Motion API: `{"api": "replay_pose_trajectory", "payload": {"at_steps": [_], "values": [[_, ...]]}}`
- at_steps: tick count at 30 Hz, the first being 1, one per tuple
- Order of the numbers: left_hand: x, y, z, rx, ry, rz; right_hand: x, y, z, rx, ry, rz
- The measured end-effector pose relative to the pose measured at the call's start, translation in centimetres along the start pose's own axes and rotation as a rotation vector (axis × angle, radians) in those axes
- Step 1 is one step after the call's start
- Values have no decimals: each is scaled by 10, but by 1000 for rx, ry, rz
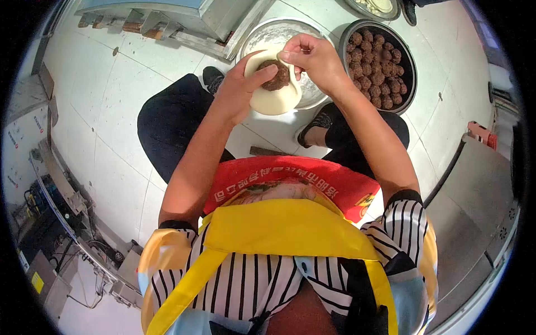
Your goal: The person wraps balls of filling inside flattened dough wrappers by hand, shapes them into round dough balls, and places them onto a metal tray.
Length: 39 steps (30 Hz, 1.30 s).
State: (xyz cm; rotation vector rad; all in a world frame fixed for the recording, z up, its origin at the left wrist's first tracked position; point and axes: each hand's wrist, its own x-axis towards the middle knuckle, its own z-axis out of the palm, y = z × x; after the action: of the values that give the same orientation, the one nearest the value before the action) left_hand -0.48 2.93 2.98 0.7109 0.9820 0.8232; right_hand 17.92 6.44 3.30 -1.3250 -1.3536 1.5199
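A round, pale sheet of dough (273, 102) lies across my left hand (239, 88), with a dark brown filling ball (276, 79) on it. My left thumb rests on the ball, and the other left fingers are mostly under the dough. At the dough's upper right edge, my right hand (314, 60) pinches the rim between thumb and forefinger. Both hands are above a large metal bowl (315, 92) whose inside is dusted with white flour.
Right of the bowl, a dark round tray (414, 72) holds several brown balls (375, 70). Another container with pale pieces (379, 5) is at the top edge. Metal equipment (215, 19) stands at the upper left, and a metal cabinet (469, 212) at the right.
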Motion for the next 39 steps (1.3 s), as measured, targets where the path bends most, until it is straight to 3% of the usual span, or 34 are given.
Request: {"api": "replay_pose_trajectory", "payload": {"at_steps": [7, 12, 16, 19, 21, 27, 29, 32, 36, 39], "values": [[-6, 11, -18, 73, -41, -42, 4, 2, 4, 74, -177, 47], [-10, 11, -3, 165, 70, 88, -5, -10, 8, 136, 14, 45], [-15, 21, 4, 194, 18, 91, -12, -18, -1, 19, -103, 63], [-16, 24, -1, 184, -97, 25, -18, -20, -4, 129, -149, -103], [-12, 23, -5, 197, -184, -21, -24, -19, -3, 9, -146, -114], [-6, 5, 4, 382, 26, 116, -35, -29, -2, -17, -41, -52], [-11, 10, 7, 480, -25, 135, -35, -29, -3, -77, -78, -54], [-10, 10, 5, 521, -102, 144, -40, -28, -7, -147, -135, -244], [-1, 13, 4, 664, -197, 158, -44, -22, -10, -136, -66, -264], [-2, 11, 15, 332, 2, -2, -48, -19, -11, -173, 43, -206]]}}
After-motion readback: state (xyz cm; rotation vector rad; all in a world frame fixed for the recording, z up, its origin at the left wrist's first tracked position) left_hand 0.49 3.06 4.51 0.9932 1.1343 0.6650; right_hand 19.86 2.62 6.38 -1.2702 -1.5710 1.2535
